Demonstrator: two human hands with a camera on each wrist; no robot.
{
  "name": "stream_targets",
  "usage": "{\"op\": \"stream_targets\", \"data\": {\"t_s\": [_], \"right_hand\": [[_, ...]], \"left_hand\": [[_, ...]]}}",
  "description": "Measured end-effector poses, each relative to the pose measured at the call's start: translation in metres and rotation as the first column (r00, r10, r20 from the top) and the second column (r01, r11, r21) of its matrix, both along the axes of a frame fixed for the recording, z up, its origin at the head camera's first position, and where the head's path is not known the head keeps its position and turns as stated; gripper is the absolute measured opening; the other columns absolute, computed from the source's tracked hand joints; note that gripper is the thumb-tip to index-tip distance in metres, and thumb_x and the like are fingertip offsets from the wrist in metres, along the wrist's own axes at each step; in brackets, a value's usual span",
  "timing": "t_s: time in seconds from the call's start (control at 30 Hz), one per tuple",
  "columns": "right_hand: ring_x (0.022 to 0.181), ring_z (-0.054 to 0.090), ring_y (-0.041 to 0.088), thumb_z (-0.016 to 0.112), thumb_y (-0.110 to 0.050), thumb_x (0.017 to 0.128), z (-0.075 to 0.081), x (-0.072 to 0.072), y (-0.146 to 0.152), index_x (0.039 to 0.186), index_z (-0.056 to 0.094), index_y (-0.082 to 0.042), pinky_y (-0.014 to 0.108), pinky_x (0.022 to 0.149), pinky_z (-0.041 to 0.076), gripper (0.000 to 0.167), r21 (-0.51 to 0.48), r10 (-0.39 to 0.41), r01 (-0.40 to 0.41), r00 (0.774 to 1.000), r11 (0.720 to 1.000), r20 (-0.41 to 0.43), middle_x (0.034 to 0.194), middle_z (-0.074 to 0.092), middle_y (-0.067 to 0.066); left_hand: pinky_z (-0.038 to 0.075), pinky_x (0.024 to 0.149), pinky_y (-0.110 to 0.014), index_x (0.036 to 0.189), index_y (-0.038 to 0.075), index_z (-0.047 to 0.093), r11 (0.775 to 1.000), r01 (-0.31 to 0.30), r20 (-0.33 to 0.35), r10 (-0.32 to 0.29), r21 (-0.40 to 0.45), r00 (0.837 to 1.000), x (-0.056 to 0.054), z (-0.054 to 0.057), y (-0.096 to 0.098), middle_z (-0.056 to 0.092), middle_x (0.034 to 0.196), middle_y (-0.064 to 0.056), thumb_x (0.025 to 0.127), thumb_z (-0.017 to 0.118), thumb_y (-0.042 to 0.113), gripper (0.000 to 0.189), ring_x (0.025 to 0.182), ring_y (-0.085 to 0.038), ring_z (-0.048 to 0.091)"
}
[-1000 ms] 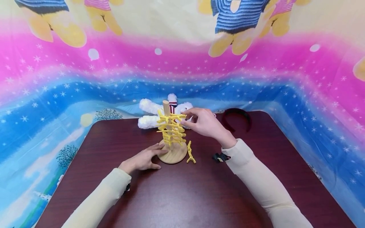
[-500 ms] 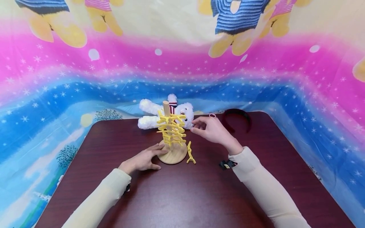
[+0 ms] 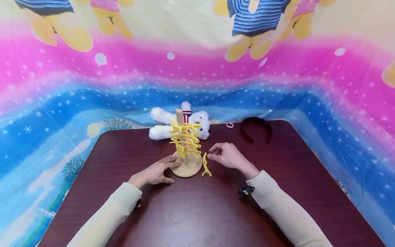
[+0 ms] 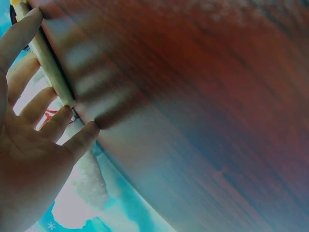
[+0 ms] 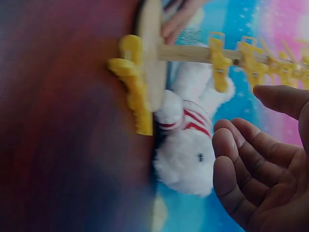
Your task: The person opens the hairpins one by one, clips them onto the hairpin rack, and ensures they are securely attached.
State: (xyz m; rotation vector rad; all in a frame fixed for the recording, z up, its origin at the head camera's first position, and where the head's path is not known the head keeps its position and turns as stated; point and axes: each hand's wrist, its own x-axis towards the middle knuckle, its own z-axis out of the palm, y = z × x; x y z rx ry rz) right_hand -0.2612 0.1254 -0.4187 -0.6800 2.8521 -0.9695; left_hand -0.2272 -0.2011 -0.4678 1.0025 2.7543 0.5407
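Several yellow clips (image 3: pixel 186 137) are fixed one above another along an upright wooden post (image 3: pixel 180 116) on a round wooden base (image 3: pixel 186 169). My left hand (image 3: pixel 154 171) rests at the base's left edge, fingers spread and straight; the left wrist view shows the fingertips along the rim of the base (image 4: pixel 50 67). One loose yellow clip (image 3: pixel 206 165) lies on the table just right of the base. Close to its upper end is my right hand (image 3: pixel 229 156), fingers loosely bent, thumb apart, with nothing held. In the right wrist view that loose clip (image 5: pixel 133 84) lies beyond the fingers.
Behind the post lies a white plush toy (image 3: pixel 202 125) with a red-striped top. A pink ring-shaped band (image 3: pixel 229 125) and a dark red headband (image 3: pixel 256 120) lie at the back right of the dark brown table (image 3: pixel 197 212). A patterned cloth (image 3: pixel 197 75) surrounds the table.
My right hand has let go of the uppermost clips, drawn back to the right, then come down beside the loose clip. The left hand stays on the base.
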Motion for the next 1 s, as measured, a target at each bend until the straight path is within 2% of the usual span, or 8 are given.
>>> {"op": "stream_targets", "data": {"t_s": [0.27,0.5,0.67,1.0], "right_hand": [[0.065,0.059,0.007,0.076,-0.034,0.086,-0.022,0.005,-0.006,0.093,0.075,-0.018,0.026,0.063,0.049,0.017,0.057,-0.006,0.003,0.998,0.998,0.057,0.082,0.072,-0.007],[0.057,0.056,0.009,0.077,-0.039,0.085,-0.038,0.011,-0.012,0.084,0.075,-0.022,0.027,0.058,0.046,0.017,0.116,-0.008,-0.003,0.995,0.993,0.095,0.068,0.066,-0.011],[0.056,0.056,0.010,0.078,-0.041,0.084,-0.042,0.012,-0.015,0.079,0.073,-0.023,0.028,0.056,0.046,0.020,0.139,-0.014,0.000,0.995,0.990,0.099,0.063,0.063,-0.010],[0.056,0.055,0.011,0.078,-0.052,0.081,-0.046,0.014,-0.023,0.074,0.069,-0.024,0.029,0.052,0.044,0.030,0.255,-0.049,0.022,0.994,0.967,0.099,0.059,0.061,-0.009]], "left_hand": [[0.034,0.117,-0.055,0.147,0.014,0.052,1.000,0.005,-0.011,-0.005,-0.003,1.000,0.000,0.000,0.001,0.033,0.161,-0.018,0.081,0.082,0.026,0.073,0.150,-0.041,0.028],[0.034,0.117,-0.055,0.147,0.014,0.051,1.000,-0.003,0.006,0.003,-0.002,1.000,-0.001,-0.001,0.000,0.032,0.162,-0.017,0.082,0.082,0.026,0.074,0.151,-0.040,0.026],[0.034,0.117,-0.055,0.148,0.015,0.051,1.000,-0.005,0.006,0.005,0.003,1.000,-0.001,-0.001,0.000,0.033,0.162,-0.017,0.081,0.083,0.026,0.075,0.151,-0.040,0.026],[0.034,0.116,-0.057,0.148,0.017,0.051,1.000,-0.014,0.010,0.014,-0.003,1.000,-0.001,-0.001,-0.001,0.033,0.162,-0.017,0.081,0.083,0.027,0.075,0.151,-0.041,0.026]]}}
